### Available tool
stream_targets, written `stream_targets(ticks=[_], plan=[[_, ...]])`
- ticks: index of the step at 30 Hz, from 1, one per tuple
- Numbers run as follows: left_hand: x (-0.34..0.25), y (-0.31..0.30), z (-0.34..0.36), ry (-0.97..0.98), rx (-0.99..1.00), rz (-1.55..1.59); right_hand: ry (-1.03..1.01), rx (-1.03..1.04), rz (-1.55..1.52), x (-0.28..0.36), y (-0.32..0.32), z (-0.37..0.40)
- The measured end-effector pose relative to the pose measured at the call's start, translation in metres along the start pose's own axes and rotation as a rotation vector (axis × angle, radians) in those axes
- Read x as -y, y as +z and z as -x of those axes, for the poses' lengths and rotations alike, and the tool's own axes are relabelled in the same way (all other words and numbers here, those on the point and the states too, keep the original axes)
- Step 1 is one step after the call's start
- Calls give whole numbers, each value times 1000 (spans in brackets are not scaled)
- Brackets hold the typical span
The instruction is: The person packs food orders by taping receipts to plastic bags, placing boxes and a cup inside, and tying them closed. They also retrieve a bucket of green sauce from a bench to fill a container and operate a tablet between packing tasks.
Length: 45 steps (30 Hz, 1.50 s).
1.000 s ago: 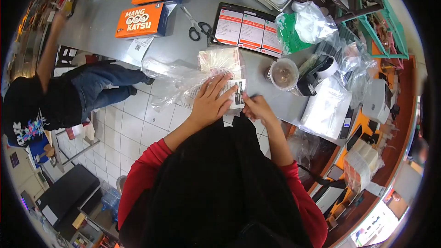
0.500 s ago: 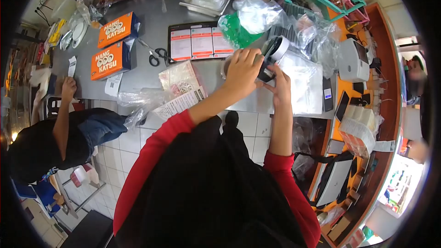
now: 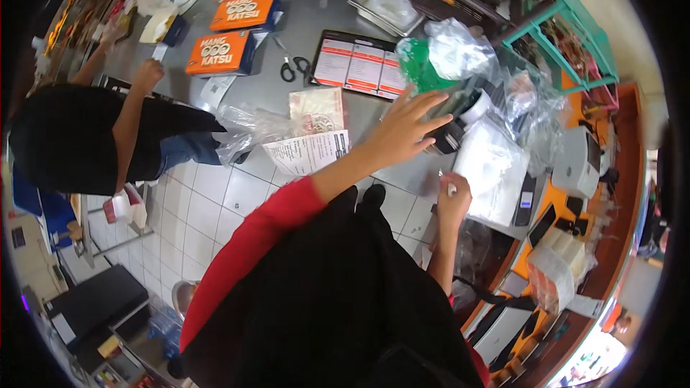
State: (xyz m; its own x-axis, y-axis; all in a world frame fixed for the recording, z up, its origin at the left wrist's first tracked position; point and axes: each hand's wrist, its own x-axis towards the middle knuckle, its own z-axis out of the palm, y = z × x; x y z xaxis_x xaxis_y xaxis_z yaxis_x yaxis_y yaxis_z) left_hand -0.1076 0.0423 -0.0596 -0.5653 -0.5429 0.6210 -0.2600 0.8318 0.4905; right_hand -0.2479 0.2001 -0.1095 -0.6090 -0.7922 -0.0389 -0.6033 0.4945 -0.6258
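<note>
Head view; steeply down, close over counter [image 3: 262,93].

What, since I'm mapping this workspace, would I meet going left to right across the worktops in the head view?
Nearer orange Mang Katsu box → scissors → black tablet showing order slips → green bag → white printer.

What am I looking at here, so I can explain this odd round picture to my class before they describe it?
One camera sits on a person's head and looks down, so the rounded picture shows their own black top, red sleeves and both bare hands. The left hand, fingers spread, reaches over a black-and-white dispenser on the steel counter. The right hand pinches a small white piece. Also on the counter are orange boxes, scissors and a printed slip. Another person works at the left.
</note>
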Motion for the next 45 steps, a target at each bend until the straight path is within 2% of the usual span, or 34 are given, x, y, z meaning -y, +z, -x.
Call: stream_targets(ticks=[2, 3, 4, 6, 8, 9, 11, 12, 13, 14, 15, 17, 19, 22, 25, 28, 29, 32, 35, 36, 37, 38, 39, 40, 41, 44, 45], plan=[[2, -62, 51, 8, -203, -7, -185, -43, -324, 0, 7, 30], [9, -73, 93, -40, -443, -238, -311, 35, -405, 12, 19, 43], [15, -83, 122, -204, -519, -261, -431, 109, -486, 27, 34, 60], [38, -85, 170, -464, -310, -345, -332, 262, -719, 64, 73, 82], [57, -61, 208, -674, -491, 7, -698, 250, -300, 81, 95, 72], [61, -61, 209, -768, -573, 191, -677, 264, -316, 94, 106, 66], [63, -68, 211, -1001, -522, 586, -622, 307, -337, 111, 120, 65], [64, -75, 208, -1109, -491, 788, -552, 302, -443, 111, 127, 69], [73, -86, 207, -1184, -353, 964, -485, 291, -549, 109, 140, 70], [88, -99, 204, -907, -150, 505, -417, 280, -655, 106, 153, 71], [106, -113, 198, -609, 43, 56, -454, 261, -608, 105, 157, 64], [133, -128, 181, -288, 251, -279, -479, 279, -577, 101, 159, 54], [146, -137, 155, -272, 304, -70, -478, 316, -584, 102, 158, 46], [142, -145, 142, -460, 546, 353, -511, 320, -654, 95, 157, 39], [148, -117, 188, -349, 278, 391, -227, 425, -1134, 96, 146, 37], [109, -124, 187, -412, 195, 115, -163, 600, -926, 86, 152, 38], [108, -123, 195, -545, 176, 249, -106, 649, -953, 92, 148, 38], [112, -125, 205, -596, 156, 181, -418, 568, -909, 93, 141, 47], [113, -136, 200, -499, 248, 188, -556, 489, -592, 81, 133, 85], [112, -135, 201, -512, 344, 154, -610, 464, -473, 84, 134, 94], [112, -132, 202, -522, 440, 118, -511, 498, -351, 89, 140, 101], [111, -130, 203, -531, 534, 83, -189, 561, -768, 103, 143, 106], [110, -130, 200, -464, 533, 154, 154, 602, -1170, 121, 145, 109], [111, -131, 197, -398, 531, 226, -247, 457, -900, 90, 175, 113], [110, -132, 193, -333, 526, 295, -567, 195, -612, 91, 182, 112], [112, -138, 179, -317, 537, 366, -274, 402, -1004, 91, 177, 121], [108, -141, 177, -406, 565, 420, -422, 338, -876, 88, 178, 117]])
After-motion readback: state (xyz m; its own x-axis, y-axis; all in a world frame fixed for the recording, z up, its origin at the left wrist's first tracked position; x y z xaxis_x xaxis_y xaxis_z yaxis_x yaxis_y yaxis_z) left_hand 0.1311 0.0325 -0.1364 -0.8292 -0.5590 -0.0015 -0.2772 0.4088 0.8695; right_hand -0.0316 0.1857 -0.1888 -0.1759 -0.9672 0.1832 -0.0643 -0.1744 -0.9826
